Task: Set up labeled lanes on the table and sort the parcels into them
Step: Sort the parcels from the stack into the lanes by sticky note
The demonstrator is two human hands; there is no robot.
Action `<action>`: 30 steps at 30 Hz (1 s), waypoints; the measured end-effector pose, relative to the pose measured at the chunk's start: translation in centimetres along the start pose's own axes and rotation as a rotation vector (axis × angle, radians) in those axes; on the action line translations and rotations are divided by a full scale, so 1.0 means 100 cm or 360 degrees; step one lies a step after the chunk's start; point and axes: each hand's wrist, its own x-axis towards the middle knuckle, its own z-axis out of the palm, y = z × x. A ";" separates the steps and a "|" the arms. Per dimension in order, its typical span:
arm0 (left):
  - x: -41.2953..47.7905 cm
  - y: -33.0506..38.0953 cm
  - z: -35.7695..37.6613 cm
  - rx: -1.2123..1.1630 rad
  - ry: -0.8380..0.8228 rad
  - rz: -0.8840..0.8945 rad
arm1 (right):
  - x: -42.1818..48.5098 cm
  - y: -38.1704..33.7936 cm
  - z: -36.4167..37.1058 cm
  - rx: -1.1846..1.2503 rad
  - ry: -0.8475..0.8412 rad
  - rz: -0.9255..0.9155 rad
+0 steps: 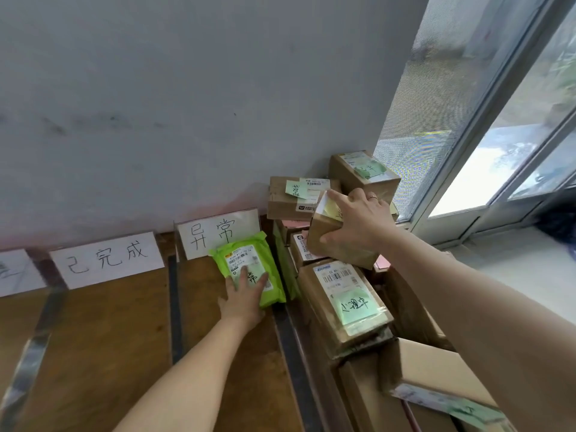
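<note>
A green mailer parcel (246,263) lies flat in the rightmost lane, in front of the white sign card (218,233) propped against the wall. My left hand (246,296) rests on the mailer's near end, fingers spread over its label. My right hand (355,222) grips a small brown box (330,244) with a yellow sticky note, tilted and lifted above the parcel pile. A second sign card (107,258) marks the middle lane, and a third (15,271) shows partly at the left edge.
Dark tape strips (175,307) divide the wooden table (103,338) into lanes. Right of the table is a pile of brown cardboard parcels (343,304) with green notes, stacked against the wall corner. A window (486,120) and sill lie to the right.
</note>
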 end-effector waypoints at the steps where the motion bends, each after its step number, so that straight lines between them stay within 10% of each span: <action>1: 0.001 -0.001 0.000 0.0041 0.0049 0.0012 | 0.000 0.000 0.000 0.0001 0.0002 0.0004; 10: -0.007 -0.002 -0.026 -0.0019 0.0211 0.0058 | -0.013 -0.008 -0.010 -0.0060 0.0045 -0.0059; 18: -0.074 0.042 -0.126 -0.1719 0.0274 0.0235 | -0.051 -0.042 -0.041 -0.0165 0.0159 -0.0594; 30: -0.192 -0.003 -0.102 -0.2291 0.0198 -0.0178 | -0.126 -0.115 -0.045 -0.0135 0.0261 -0.1360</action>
